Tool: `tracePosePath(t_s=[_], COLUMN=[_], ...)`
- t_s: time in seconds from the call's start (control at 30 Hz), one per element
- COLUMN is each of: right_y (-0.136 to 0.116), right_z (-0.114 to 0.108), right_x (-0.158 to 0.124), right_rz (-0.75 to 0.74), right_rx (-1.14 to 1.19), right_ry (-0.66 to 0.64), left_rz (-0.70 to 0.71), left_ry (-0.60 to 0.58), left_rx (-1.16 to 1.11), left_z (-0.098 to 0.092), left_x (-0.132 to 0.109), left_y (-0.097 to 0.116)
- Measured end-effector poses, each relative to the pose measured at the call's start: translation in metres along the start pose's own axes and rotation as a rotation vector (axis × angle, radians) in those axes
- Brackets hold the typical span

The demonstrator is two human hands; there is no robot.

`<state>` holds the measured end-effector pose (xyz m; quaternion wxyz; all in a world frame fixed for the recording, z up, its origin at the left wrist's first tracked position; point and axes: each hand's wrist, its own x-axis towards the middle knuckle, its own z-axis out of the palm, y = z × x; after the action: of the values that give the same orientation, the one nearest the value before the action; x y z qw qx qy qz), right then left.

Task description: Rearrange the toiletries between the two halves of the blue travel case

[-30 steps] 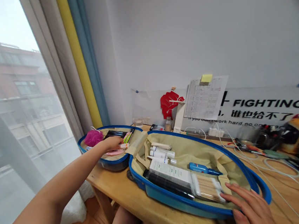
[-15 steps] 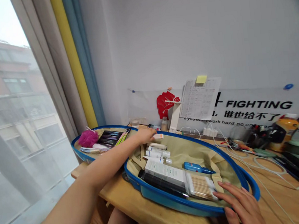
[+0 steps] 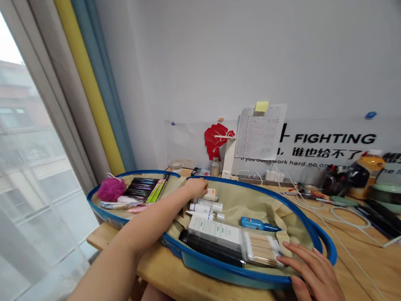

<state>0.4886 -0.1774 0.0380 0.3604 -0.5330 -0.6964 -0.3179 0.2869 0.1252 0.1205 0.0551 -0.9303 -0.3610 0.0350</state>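
A blue-rimmed oval case [image 3: 230, 274] lies unzipped on the desk, both halves side by side. My left hand [image 3: 196, 188] reaches over the far left edge of its right half. Its fingers are curled at a small white box with an orange mark [image 3: 211, 192], whose left end they hide. Below lie white tubes [image 3: 204, 211], a white carton [image 3: 215, 231] and a black item [image 3: 210, 249]. My right hand [image 3: 313, 272] rests with spread fingers over the near right rim, fingertips touching a pack of cotton swabs [image 3: 261, 248]. A blue bottle [image 3: 257, 223] lies behind the swabs.
The case's left half holds a purple bath puff [image 3: 112, 189], a dark set of slim sticks [image 3: 142, 188] and other packets. Behind stand a small jar [image 3: 215, 167] and a white stand [image 3: 229, 159]. Cables [image 3: 348, 216] and an orange bottle [image 3: 367, 172] are at the right.
The small white box has come down from the far rim onto the tubes, with my left hand curled beside it. The right hand stays at the swabs. The view has shifted slightly right.
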Motion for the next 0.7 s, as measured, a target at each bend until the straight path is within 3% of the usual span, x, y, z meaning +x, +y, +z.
tracePosePath(t_s=[0.33, 0.7], right_y=[0.002, 0.0], right_z=[0.001, 0.002], right_x=[-0.002, 0.0], right_rz=[0.013, -0.011], right_rx=[0.001, -0.011], right_ry=[-0.006, 0.01], left_rz=[0.065, 0.043], left_ry=[-0.067, 0.047], left_rx=[0.044, 0.016], left_z=[0.01, 0.0], left_x=[0.001, -0.019], left_y=[0.003, -0.001])
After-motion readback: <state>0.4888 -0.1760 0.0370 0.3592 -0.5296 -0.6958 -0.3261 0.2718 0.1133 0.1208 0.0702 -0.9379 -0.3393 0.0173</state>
